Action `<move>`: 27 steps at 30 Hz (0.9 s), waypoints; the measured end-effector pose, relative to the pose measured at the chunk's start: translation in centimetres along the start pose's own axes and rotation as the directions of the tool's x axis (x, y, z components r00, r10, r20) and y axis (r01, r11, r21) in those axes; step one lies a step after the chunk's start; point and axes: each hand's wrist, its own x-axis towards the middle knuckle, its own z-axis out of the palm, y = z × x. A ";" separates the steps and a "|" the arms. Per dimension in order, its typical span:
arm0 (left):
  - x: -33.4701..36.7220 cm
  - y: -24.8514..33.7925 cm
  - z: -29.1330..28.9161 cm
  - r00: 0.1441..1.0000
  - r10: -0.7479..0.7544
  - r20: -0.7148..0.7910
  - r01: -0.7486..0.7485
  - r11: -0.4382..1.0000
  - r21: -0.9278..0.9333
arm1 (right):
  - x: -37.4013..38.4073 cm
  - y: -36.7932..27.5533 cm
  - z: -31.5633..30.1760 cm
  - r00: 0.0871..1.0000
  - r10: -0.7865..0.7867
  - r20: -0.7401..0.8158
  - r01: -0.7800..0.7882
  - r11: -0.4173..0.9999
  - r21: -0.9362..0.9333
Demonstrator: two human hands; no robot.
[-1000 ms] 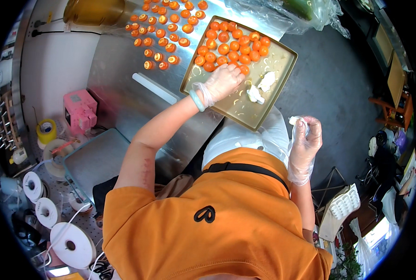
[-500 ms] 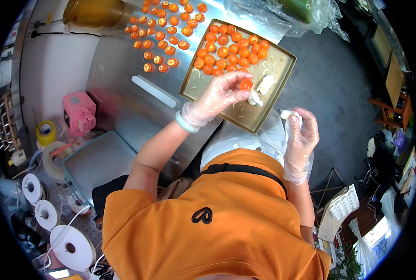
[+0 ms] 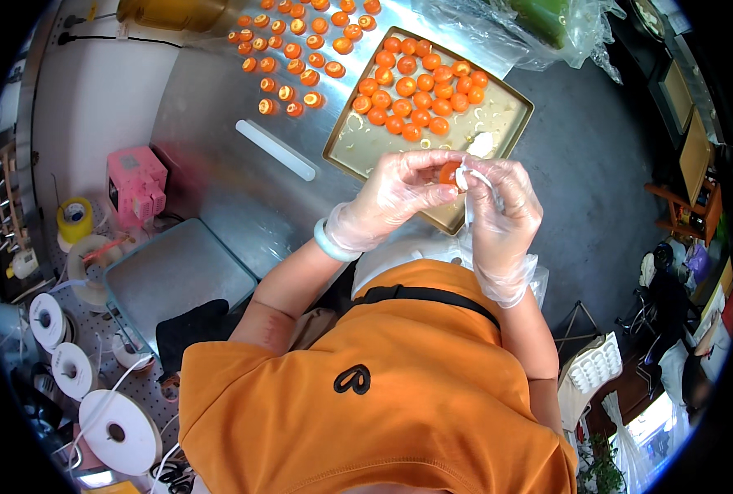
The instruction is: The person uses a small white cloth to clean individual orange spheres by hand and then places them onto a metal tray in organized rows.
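Note:
My left hand (image 3: 397,191), in a clear plastic glove, pinches a glossy orange ball that looks like an egg yolk (image 3: 449,174). Against its right side my right hand (image 3: 506,210), gloved too, presses a white tissue (image 3: 462,179). Both hands meet over the near edge of a gold baking tray (image 3: 354,150). In the tray's far part sit several orange yolks (image 3: 422,100), with thin pale shreds scattered nearby. A crumpled white wad (image 3: 481,146) lies just beyond my right fingers.
More orange pieces with pale yellow tops (image 3: 293,50) stand on the steel table (image 3: 210,107), left of the tray. A white bar (image 3: 276,150) lies closer. At the left are a pink box-shaped device (image 3: 136,183), a rectangular tray (image 3: 177,280) and white spools (image 3: 118,432). Plastic wrapping (image 3: 498,37) lies beyond.
My right hand has come up and left with the tissue, bringing it against the orange yolk. My left hand still holds the yolk, now slightly lower and farther right.

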 end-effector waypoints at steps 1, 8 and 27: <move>-0.2 0.0 -0.2 1.000 0.008 0.001 -0.008 1.000 0.017 | 0.0 0.1 0.0 1.000 0.019 0.003 -0.019 1.000 -0.001; -0.2 0.2 -0.6 0.999 0.033 -0.040 -0.037 0.995 -0.096 | 0.0 -0.7 0.3 0.997 0.042 -0.063 -0.038 0.997 0.072; -1.4 -1.1 -2.3 1.000 0.007 0.017 -0.003 0.966 -0.258 | 0.9 -0.7 1.1 0.998 0.064 0.022 -0.062 0.995 -0.072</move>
